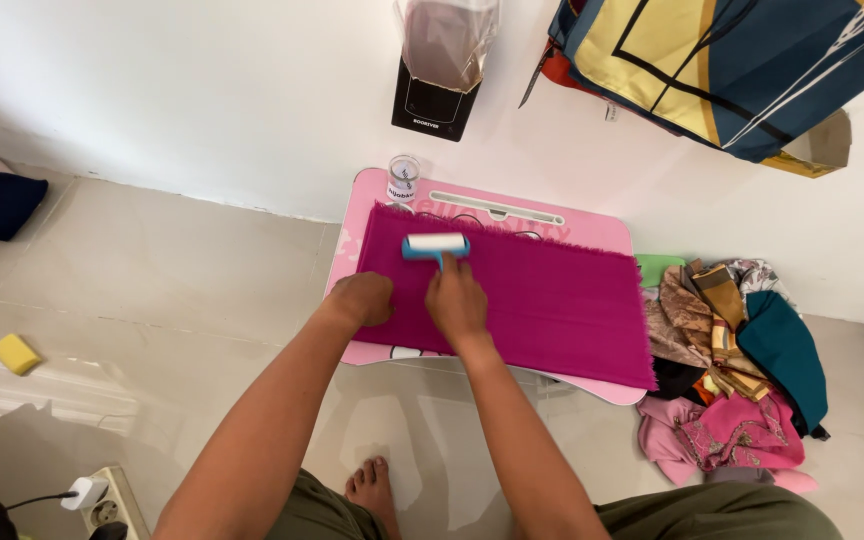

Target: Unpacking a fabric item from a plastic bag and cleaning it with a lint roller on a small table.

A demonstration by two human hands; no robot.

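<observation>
A bare foot (372, 487) stands near; beyond it the left hand (364, 297) presses flat (holding nothing) on magenta cloth (552, 300) while the right hand (455, 300) grips a blue lint roller (436, 245), mid-rolling, with the untouched right stretch seemingly calling for rightward passes.

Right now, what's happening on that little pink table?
A person is running a lint roller over a magenta cloth spread on the pink table. The right hand grips the roller's blue handle near the cloth's far edge, while the left hand presses flat on the cloth's left end. A heap of other fabrics lies on the floor to the right.
</observation>
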